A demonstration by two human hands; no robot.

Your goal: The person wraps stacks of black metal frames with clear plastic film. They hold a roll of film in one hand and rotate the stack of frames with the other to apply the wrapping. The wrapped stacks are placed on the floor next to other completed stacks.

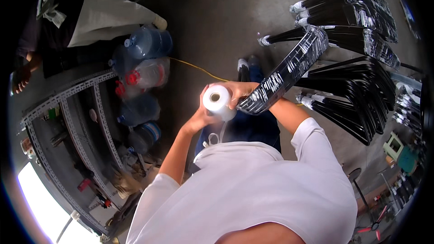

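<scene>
A roll of clear-white stretch film [222,105] is held in front of my waist, its round end with the hollow core facing up. My left hand [198,116] is closed around the roll's left side. On the other side, my right hand [239,90] curls its fingers against the roll, partly hidden. Across my right wrist slants a bundle of black rods [289,68] wrapped in shiny film, its lower end close beside my right fingers. Whether that hand also bears the bundle, I cannot tell.
Several black frame bundles [348,18] with wrapped ends lie on the floor at right. Large blue water bottles [149,41] stand at left beside a metal shelf [68,92]. Another person in light trousers [106,16] is at upper left. A yellow cord [194,66] crosses the floor.
</scene>
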